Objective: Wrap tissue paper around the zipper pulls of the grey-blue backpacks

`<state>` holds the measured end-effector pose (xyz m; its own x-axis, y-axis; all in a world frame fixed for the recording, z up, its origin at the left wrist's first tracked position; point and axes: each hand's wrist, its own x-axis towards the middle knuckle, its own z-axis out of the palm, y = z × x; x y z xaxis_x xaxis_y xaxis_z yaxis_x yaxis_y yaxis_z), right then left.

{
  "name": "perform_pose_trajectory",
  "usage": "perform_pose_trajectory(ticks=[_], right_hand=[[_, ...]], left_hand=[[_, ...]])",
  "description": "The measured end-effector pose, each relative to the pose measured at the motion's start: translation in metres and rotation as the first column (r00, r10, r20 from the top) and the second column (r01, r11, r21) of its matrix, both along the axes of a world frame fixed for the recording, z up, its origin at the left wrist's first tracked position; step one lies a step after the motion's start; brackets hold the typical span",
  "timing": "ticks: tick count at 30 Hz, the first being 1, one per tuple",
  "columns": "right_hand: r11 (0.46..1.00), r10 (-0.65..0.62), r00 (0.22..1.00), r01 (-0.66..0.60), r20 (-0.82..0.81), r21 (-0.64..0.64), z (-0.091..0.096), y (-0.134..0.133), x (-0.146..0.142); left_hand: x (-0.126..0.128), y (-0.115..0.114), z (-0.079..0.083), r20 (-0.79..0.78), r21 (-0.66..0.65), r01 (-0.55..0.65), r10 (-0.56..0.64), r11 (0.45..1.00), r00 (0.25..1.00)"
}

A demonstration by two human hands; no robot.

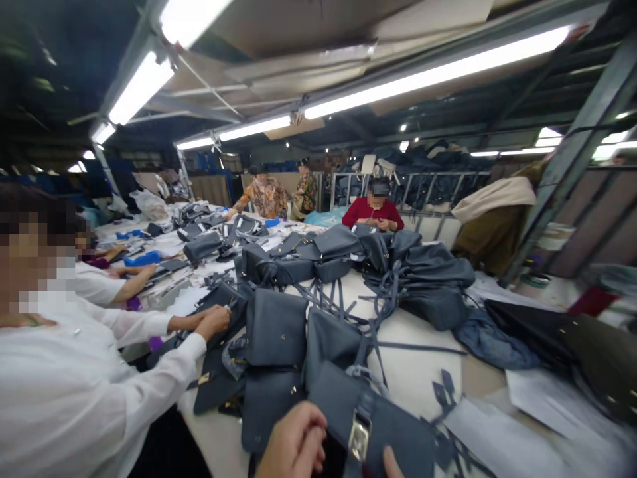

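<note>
A dark grey-blue handbag with a metal clasp lies at the bottom of the view on a white table. My left hand is curled, fingers folded, against the bag's left edge. Only a fingertip of my right hand shows at the frame's bottom edge, touching the bag's lower side. More bags of the same kind and loose straps lie just beyond.
A person in a white shirt sits close on my left, hands on a bag. Other people work further along the table, one in red at the far end. Heaps of bags cover the middle. Dark bags and paper sheets lie right.
</note>
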<state>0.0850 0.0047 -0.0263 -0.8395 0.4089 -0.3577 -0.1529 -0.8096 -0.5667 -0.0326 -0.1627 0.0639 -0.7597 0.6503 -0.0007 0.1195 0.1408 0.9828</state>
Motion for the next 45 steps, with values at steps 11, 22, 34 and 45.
perform_pose_trajectory(ticks=[11,22,34,45], right_hand=[[0.975,-0.146,0.985,0.159,0.097,-0.153,0.044,-0.034,0.041],[0.992,-0.051,0.995,0.061,0.09,-0.113,0.032,-0.037,0.048],[0.991,0.009,0.999,-0.002,0.051,-0.132,0.032,-0.041,0.054],[0.995,-0.06,0.995,0.066,0.084,-0.069,0.037,-0.043,0.053]], left_hand=[[0.044,0.035,-0.01,-0.015,-0.191,0.064,-0.068,0.979,0.998],[0.06,0.049,0.01,-0.422,-0.596,-0.131,-0.171,0.792,0.89],[0.038,0.054,0.008,0.08,-0.481,0.322,-0.325,0.816,0.942],[0.03,0.052,-0.013,0.331,-0.303,0.434,-0.333,0.849,0.883]])
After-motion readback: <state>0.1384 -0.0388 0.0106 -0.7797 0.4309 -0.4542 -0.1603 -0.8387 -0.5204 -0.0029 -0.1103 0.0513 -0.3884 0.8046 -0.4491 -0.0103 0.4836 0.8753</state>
